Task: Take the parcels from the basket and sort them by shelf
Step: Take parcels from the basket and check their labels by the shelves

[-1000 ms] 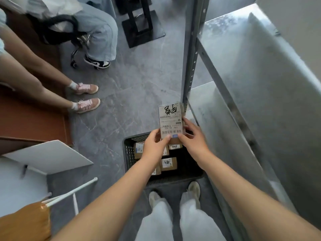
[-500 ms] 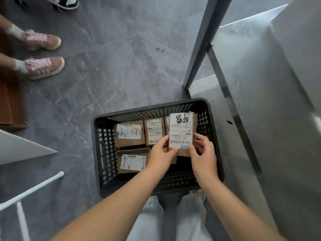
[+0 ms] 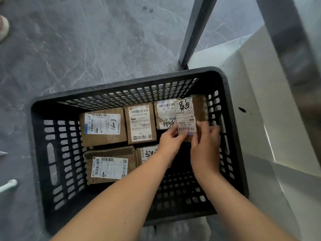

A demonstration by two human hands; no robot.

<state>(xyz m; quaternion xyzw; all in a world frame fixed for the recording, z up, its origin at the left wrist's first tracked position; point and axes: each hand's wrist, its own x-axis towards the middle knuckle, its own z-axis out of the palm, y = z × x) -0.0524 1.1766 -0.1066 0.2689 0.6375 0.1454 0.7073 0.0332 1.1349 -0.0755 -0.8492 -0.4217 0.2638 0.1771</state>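
A black basket (image 3: 121,85) with perforated walls sits on the grey floor (image 3: 86,40). Its far right corner is just beside the metal upright (image 3: 196,32) of a shelf (image 3: 251,87). Both hands reach into that corner and hold one small brown parcel, the held parcel (image 3: 199,108), between them.

The left hand (image 3: 171,138) pinches its lower left edge, with the thumb on the white label (black handwriting runs across the label's top). The right hand (image 3: 205,146) has its fingers curled round the lower right edge. Whether the held parcel rests on something beneath it or hangs free — this angle does not show.

Five more brown boxes lie flat in the basket with their labels up:
- The far-left box (image 3: 102,126) carries a handwritten "16w3".
- The middle box (image 3: 141,123) lies just beside it, with a tall white label.
- The marked box (image 3: 164,115) is partly covered by the held parcel, and digits are scrawled along its near edge.
- The near-left box (image 3: 109,165) lies in the row closer to the person.
- The half-hidden box (image 3: 147,153) lies in that same row, its right part under the left wrist.

The near right part of the basket shows only its black mesh bottom. At the left edge of the view are the toe of a shoe (image 3: 3,28) and — lower down — the end of a white tube (image 3: 8,186).
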